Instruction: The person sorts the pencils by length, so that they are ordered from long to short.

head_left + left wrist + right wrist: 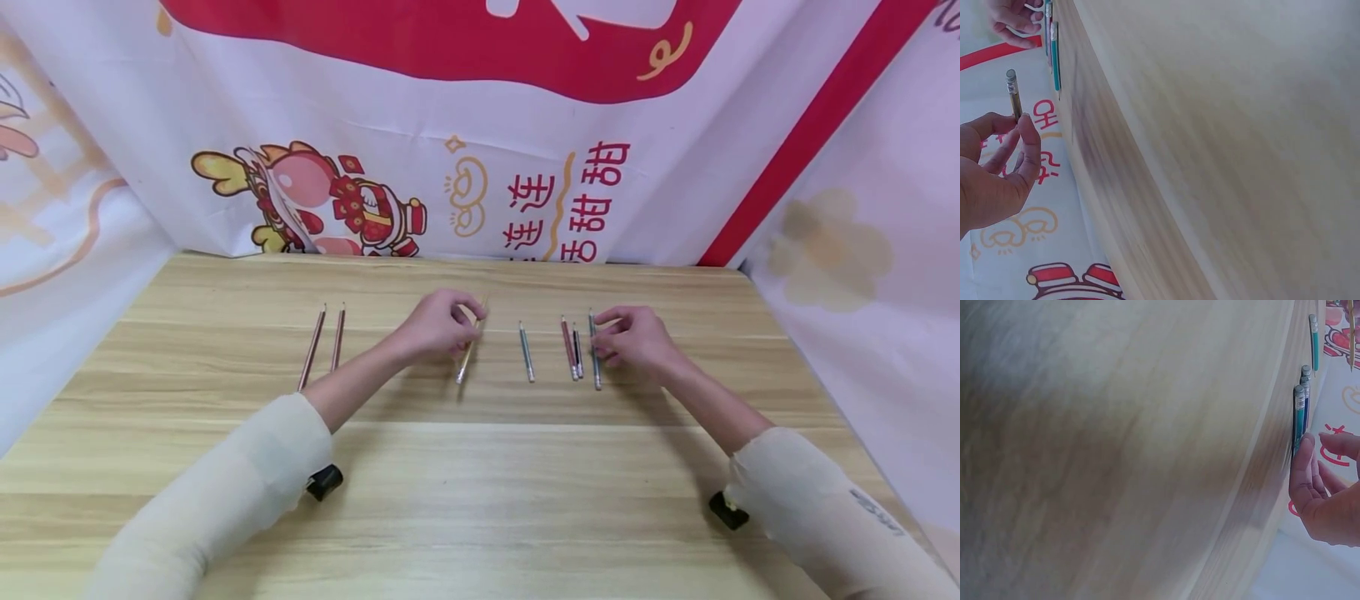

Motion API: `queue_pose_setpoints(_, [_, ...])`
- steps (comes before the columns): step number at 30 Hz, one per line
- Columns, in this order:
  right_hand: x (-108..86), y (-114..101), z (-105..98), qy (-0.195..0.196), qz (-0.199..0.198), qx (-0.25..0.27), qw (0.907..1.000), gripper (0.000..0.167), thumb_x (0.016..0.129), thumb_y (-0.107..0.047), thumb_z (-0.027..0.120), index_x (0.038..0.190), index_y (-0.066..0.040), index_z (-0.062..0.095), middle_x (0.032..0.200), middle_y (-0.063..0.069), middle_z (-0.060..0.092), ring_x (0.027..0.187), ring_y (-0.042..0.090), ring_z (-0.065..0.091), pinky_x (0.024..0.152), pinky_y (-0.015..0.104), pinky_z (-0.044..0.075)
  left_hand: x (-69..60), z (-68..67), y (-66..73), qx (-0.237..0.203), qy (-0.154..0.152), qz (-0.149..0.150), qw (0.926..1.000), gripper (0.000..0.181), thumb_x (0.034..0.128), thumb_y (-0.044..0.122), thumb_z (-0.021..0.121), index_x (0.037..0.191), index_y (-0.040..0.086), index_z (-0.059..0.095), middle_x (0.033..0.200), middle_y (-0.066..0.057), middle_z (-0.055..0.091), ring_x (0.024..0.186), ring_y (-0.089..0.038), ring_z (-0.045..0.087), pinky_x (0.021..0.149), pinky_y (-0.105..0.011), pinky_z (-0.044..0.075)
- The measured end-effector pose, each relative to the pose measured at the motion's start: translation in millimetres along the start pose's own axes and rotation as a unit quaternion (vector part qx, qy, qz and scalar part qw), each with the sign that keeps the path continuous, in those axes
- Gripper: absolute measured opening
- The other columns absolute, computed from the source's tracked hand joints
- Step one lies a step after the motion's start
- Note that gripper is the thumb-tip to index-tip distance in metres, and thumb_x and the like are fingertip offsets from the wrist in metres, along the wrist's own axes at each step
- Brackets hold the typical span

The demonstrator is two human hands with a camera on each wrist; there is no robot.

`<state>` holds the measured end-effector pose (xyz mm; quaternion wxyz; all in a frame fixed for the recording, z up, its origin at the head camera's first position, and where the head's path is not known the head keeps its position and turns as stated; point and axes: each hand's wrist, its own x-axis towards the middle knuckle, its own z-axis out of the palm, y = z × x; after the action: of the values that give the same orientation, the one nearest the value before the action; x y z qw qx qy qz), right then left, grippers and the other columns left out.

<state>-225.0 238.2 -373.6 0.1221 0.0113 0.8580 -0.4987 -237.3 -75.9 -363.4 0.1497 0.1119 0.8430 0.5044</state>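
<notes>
My left hand (442, 321) pinches a yellow pencil (467, 360) between thumb and fingers. In the left wrist view the yellow pencil (1015, 100) sticks up from the fingertips, its eraser end uppermost. On the right, my right hand (636, 340) touches the side of a teal pencil (596, 367) lying on the table. From the right wrist view, a fingertip of the right hand (1329, 494) meets that teal pencil (1299, 412), with the fingers loosely bent. Just left of it lie a dark pencil (577, 350) and a reddish pencil (567, 346), side by side.
A shorter teal pencil (527, 350) lies between the two hands. Two brown-red pencils, one farther left (312, 346) and one nearer (338, 333), lie by the left forearm. A printed white cloth (405, 108) hangs behind the wooden table (510, 500).
</notes>
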Motion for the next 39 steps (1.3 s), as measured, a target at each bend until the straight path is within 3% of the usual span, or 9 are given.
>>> queue_pose_setpoints(14, [2.5, 4.5, 0.8, 0.004, 0.010, -0.051, 0.9987, 0.043, 0.096, -0.003, 0.072, 0.133, 0.010, 0.055, 0.099, 0.020, 0.070, 0.074, 0.015, 0.067, 0.063, 0.028, 0.065, -11.4, -19.5, -13.3, -0.005, 0.014, -0.012, 0.9998, 0.028, 0.0889, -0.008, 0.071, 0.116, -0.008, 0.068, 0.081, -0.010, 0.066, 0.061, -0.017, 0.062, 0.061, -0.036, 0.066])
queue_pose_setpoints(29, [10.1, 10.0, 6.7, 0.012, -0.010, -0.092, 0.9957, 0.041, 0.089, -0.001, 0.078, 0.122, 0.009, 0.058, 0.079, 0.009, 0.067, 0.062, 0.013, 0.062, 0.050, 0.026, 0.060, -22.9, -41.6, -21.3, 0.000, 0.025, -0.047, 0.9986, 0.029, 0.0916, -0.007, 0.070, 0.120, -0.007, 0.066, 0.083, -0.010, 0.061, 0.062, -0.015, 0.060, 0.058, -0.030, 0.064])
queue_pose_setpoints(39, [13.2, 7.8, 9.6, 0.022, 0.018, -0.120, 0.9924, 0.036, 0.091, -0.002, 0.072, 0.123, 0.006, 0.057, 0.093, 0.015, 0.064, 0.065, 0.015, 0.064, 0.055, 0.028, 0.064, -32.5, -52.2, -25.2, 0.011, 0.033, -0.055, 0.9979, 0.029, 0.0926, -0.007, 0.069, 0.121, -0.007, 0.066, 0.085, -0.011, 0.062, 0.065, -0.016, 0.061, 0.061, -0.031, 0.064])
